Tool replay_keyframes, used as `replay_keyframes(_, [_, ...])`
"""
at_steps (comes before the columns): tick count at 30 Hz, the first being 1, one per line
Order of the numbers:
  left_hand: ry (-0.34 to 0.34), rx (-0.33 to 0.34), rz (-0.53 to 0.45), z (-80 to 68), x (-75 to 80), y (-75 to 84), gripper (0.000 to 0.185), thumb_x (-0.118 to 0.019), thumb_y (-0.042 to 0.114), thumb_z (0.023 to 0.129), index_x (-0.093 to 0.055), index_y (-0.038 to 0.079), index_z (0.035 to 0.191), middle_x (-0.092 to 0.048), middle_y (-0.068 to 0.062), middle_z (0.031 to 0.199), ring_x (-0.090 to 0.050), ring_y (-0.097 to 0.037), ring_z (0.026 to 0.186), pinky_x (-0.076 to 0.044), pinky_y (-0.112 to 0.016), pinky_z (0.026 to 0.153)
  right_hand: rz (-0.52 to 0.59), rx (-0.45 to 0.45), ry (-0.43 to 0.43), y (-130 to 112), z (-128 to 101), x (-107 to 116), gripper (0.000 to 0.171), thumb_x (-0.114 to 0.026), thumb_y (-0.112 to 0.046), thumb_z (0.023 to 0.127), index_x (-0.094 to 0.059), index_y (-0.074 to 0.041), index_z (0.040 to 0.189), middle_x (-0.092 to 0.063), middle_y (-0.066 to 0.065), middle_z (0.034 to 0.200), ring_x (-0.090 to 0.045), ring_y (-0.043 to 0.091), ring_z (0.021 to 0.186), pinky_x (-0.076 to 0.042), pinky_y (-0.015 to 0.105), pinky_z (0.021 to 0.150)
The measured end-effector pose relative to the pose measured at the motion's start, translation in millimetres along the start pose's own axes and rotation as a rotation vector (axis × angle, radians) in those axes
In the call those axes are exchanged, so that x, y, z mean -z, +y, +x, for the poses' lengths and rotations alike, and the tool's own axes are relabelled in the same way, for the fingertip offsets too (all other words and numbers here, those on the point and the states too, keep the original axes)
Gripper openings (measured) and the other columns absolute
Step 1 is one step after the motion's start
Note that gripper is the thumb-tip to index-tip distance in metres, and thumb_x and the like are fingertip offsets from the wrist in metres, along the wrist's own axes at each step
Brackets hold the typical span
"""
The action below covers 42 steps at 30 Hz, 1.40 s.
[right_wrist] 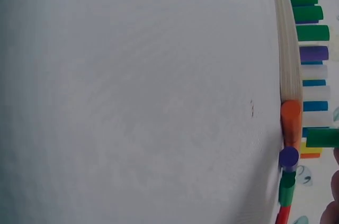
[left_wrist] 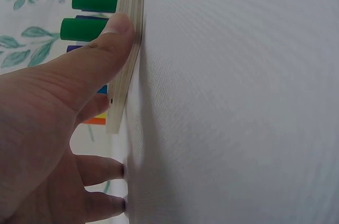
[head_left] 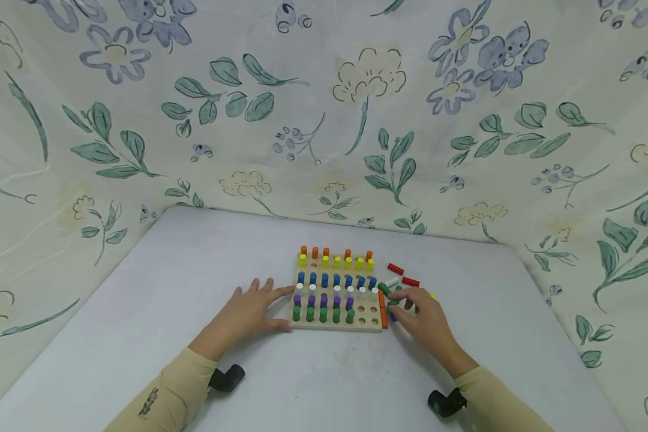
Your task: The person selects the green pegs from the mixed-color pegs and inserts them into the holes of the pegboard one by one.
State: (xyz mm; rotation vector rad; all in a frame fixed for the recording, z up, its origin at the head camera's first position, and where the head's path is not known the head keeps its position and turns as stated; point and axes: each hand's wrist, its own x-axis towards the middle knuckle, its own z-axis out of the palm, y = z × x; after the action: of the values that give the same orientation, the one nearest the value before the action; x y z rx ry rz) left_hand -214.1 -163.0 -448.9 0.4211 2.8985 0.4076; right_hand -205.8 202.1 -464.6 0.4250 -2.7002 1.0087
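A floral cloth backdrop point(head_left: 324, 108) rose behind and beside a white table point(head_left: 313, 384), wrapping round its far edges. Near the table's middle lay a wooden peg board point(head_left: 337, 327), its rows filled from the far side to the near side with orange, yellow, blue, white, purple and green pegs; the near right holes point(head_left: 367, 312) stood bare.

The left hand point(head_left: 248, 315) lay flat at the board's 9 o'clock side, fingers spread and straight, fingertips touching the board's left edge. In the left wrist view the thumb point(left_wrist: 95, 60) pressed against the board's wooden rim, just beside a green peg standing in it.

The right hand point(head_left: 423, 318) sat at the board's 3 o'clock side, among loose pegs. Its fingers were curled and pinched a green peg point(head_left: 384, 290) near the board's right edge; the right wrist view showed that peg point(right_wrist: 322, 137) held above the table, beside the board.

An orange peg point(head_left: 382, 309) lay along the board's right rim, touching it. At about 2 o'clock from the board lay two red pegs point(head_left: 395, 269) with a white one between them, apart from the hand. A purple peg point(right_wrist: 288, 158) lay on the table by the orange one's end.
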Motion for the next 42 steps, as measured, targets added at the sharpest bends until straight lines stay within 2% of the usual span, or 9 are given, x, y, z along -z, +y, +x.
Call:
replay_keyframes(8, [0.003,-0.008,0.005,-0.8,0.4,-0.5,0.087,-0.078,0.061,0.080,-0.047,0.025,0.154,-0.036,-0.030,0.156,-0.026,-0.059,0.143,-0.021,-0.078,0.110,-0.001,-0.009,-0.017,-4.3,1.2,-1.7,0.021,-0.080,-0.014,0.089,-0.075,-0.015,0.110,-0.062,-0.008,0.091,-0.052,0.013,0.085,-0.048,0.027,0.069])
replay_keyframes(16, [0.002,-0.010,0.006,-1.1,1.4,-0.1,0.087,-0.077,0.061,0.080,-0.047,0.025,0.154,-0.037,-0.030,0.156,-0.027,-0.059,0.143,-0.021,-0.078,0.109,0.016,0.012,-0.037,-8.9,1.8,-4.4,0.022,-0.080,-0.014,0.089,-0.075,-0.013,0.111,-0.066,-0.005,0.097,-0.055,0.012,0.089,-0.051,0.029,0.076])
replay_keyframes(23, [-0.006,0.002,-0.006,-1.3,1.7,1.4,0.087,-0.078,0.060,0.080,-0.047,0.026,0.154,-0.036,-0.030,0.157,-0.025,-0.058,0.144,-0.019,-0.078,0.111,0.046,0.028,-0.042,-11.3,2.7,-7.3,0.022,-0.081,-0.013,0.089,-0.075,-0.016,0.110,-0.064,-0.010,0.092,-0.054,0.012,0.088,-0.052,0.030,0.076])
replay_keyframes(30, [-0.007,0.004,-0.011,-1.9,1.3,1.1,0.087,-0.078,0.060,0.080,-0.047,0.025,0.154,-0.035,-0.030,0.157,-0.024,-0.059,0.144,-0.019,-0.078,0.110,0.055,0.051,-0.057,-15.0,2.9,-10.2,0.023,-0.082,-0.013,0.088,-0.075,-0.016,0.110,-0.059,-0.012,0.084,-0.053,0.017,0.086,-0.049,0.026,0.069])
replay_keyframes(34, [-0.010,0.012,-0.012,-2.0,0.9,0.9,0.088,-0.078,0.060,0.080,-0.047,0.026,0.154,-0.035,-0.030,0.158,-0.024,-0.059,0.145,-0.018,-0.078,0.111,0.070,0.079,-0.054,-16.8,3.4,-13.7,0.025,-0.082,-0.013,0.088,-0.075,-0.016,0.111,-0.063,-0.011,0.089,-0.053,0.019,0.086,-0.046,0.024,0.067])
replay_keyframes(39, [-0.007,0.001,-0.015,-2.1,1.5,1.3,0.087,-0.078,0.060,0.080,-0.047,0.026,0.154,-0.035,-0.030,0.157,-0.024,-0.059,0.144,-0.019,-0.077,0.111,0.079,0.100,-0.052,-20.2,3.7,-17.8,0.025,-0.083,-0.013,0.087,-0.075,-0.019,0.110,-0.070,-0.009,0.103,-0.055,0.017,0.090,-0.050,0.027,0.072])
replay_keyframes(42, [-0.007,-0.004,-0.015,-2.3,2.2,1.9,0.087,-0.078,0.060,0.081,-0.047,0.026,0.154,-0.036,-0.030,0.157,-0.025,-0.059,0.144,-0.019,-0.078,0.111,0.087,0.103,-0.062,-22.3,3.5,-19.2,0.025,-0.083,-0.015,0.087,-0.074,-0.020,0.110,-0.069,-0.009,0.101,-0.055,0.016,0.090,-0.051,0.028,0.073])
